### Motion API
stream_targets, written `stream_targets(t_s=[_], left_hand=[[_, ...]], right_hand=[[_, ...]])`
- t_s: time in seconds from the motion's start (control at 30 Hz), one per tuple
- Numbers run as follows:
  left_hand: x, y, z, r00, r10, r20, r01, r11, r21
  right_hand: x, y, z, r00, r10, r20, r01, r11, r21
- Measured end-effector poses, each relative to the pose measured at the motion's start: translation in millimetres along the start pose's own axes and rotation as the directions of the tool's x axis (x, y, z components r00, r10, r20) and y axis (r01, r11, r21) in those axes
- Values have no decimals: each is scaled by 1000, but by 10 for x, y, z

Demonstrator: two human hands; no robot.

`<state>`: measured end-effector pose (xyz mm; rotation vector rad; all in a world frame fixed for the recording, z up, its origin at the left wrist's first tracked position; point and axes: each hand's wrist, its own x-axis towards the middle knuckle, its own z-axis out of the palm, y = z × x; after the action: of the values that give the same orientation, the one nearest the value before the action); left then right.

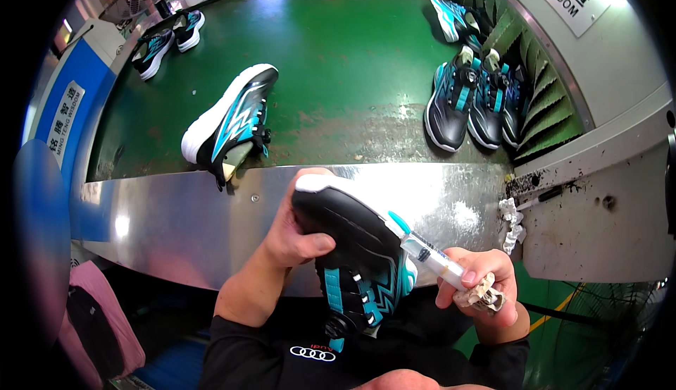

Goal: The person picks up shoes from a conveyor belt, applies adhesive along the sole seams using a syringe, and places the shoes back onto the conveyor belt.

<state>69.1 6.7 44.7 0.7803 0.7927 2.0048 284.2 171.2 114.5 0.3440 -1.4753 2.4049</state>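
Note:
A black sneaker (348, 231) with teal straps and a white sole is in my left hand (292, 238). Those fingers are closed round its toe end, the thumb pressing on the black upper. My right hand (503, 284) is closed on a clear syringe (438, 262) with a teal tip. Its tip end meets the edge of the sole, near the side of the upper. A crumpled, stained tissue (486, 297) is pinched in the same right hand. On the green belt beyond, a single matching sneaker (236, 119) lies on its side, its heel over the near edge.
A metal ledge (162, 214) borders the green conveyor belt (338, 59). Several sneakers (451, 104) stand at the right by a strip curtain (553, 101). Another pair (153, 53) sits far left. Crumpled tissue (512, 224) and a black marker (546, 197) are by the right machine housing.

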Motion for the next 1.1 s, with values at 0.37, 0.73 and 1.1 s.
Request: stream_targets(t_s=[0.37, 0.73, 1.1], left_hand=[[106, 24, -54, 971, -200, -133, 183, 974, -133], [237, -34, -52, 984, -132, -120, 97, 961, -258], [166, -55, -251, 936, -260, -236, 159, 913, -375]], right_hand=[[-311, 206, -189, 996, 49, -68, -48, 999, 13], [-571, 275, -186, 986, 137, -99, -143, 988, -55], [-863, 320, -127, 992, 79, -94, -93, 983, -157]])
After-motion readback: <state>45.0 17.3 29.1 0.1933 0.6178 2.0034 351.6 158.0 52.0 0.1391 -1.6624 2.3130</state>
